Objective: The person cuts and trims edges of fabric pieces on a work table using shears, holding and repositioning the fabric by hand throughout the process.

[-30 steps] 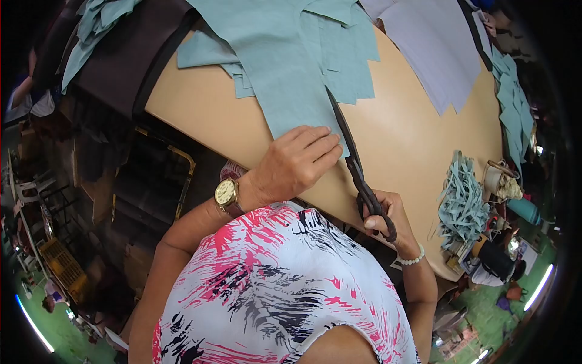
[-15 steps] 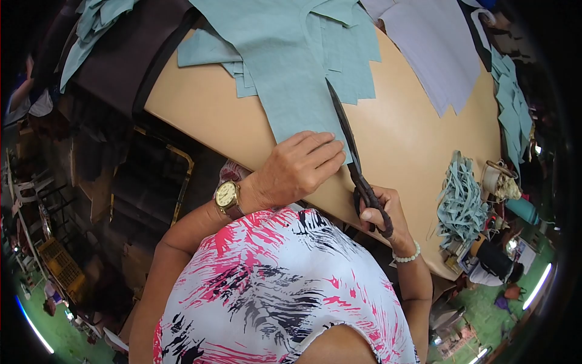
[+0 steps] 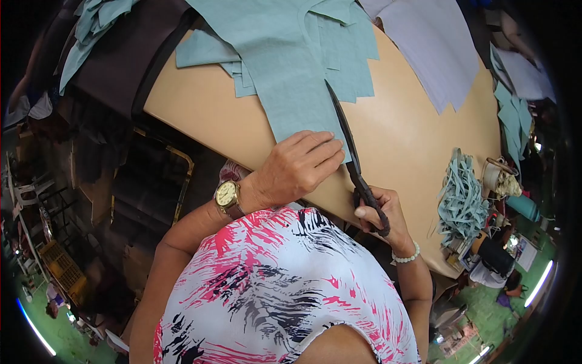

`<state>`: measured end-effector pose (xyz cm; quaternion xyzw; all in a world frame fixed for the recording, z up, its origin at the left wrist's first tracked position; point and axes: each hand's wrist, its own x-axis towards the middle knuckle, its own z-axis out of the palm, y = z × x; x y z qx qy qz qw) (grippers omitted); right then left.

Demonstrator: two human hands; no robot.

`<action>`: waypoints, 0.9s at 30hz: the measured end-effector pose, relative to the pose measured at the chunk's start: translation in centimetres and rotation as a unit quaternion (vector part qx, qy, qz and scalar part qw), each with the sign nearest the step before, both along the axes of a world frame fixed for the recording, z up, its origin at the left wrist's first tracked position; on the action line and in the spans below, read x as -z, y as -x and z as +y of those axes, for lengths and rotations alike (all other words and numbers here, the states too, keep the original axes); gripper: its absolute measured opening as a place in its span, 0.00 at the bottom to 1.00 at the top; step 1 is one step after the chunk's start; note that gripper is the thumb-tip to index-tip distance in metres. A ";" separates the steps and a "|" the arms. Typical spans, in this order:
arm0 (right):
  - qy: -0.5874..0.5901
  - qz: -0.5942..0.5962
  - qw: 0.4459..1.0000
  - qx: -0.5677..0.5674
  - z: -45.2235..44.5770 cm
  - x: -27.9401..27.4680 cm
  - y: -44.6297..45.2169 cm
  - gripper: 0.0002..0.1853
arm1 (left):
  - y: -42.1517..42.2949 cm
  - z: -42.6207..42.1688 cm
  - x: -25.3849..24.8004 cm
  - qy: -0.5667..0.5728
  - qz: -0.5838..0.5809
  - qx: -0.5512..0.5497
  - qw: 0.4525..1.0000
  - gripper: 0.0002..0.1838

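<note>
A long teal fabric piece point(image 3: 285, 73) stretches from the top of the table down to its near edge. My left hand point(image 3: 306, 164), a watch on its wrist, has its fingers curled over the fabric's lower end; the thumb is hidden. Dark scissors point(image 3: 343, 124), their handles wrapped in black, lie along the fabric's right edge with blades looking closed and tip pointing away from me. My right hand point(image 3: 383, 212), with a beaded bracelet at the wrist, grips the scissors by the handles.
More teal pieces point(image 3: 357, 67) lie beneath on the tan table point(image 3: 412, 151). Lavender fabric point(image 3: 427, 48) hangs over the upper right. A heap of teal strips point(image 3: 464, 197) sits at the right edge near a pot-like container point(image 3: 498, 176). A dark padded surface point(image 3: 130, 57) adjoins the left.
Both my hands, the scissors and the fabric stay almost still. At the upper right, a pale lavender cloth and part of a person's arm have come into sight beyond the table.
</note>
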<state>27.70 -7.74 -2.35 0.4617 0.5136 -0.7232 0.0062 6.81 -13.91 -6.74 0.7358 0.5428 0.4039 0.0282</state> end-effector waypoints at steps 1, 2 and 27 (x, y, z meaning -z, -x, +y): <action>-0.003 -0.013 1.000 -0.005 0.0 0.0 0.0 0.15 | 0.0 0.0 0.0 0.001 0.001 0.001 1.000 0.12; -0.006 -0.026 1.000 -0.010 0.0 0.0 0.0 0.15 | 0.0 0.0 0.0 0.001 0.001 0.002 1.000 0.12; -0.026 0.030 0.999 -0.026 2.1 0.0 2.8 0.19 | -0.2 -0.5 -0.3 -0.005 -0.022 0.020 1.000 0.13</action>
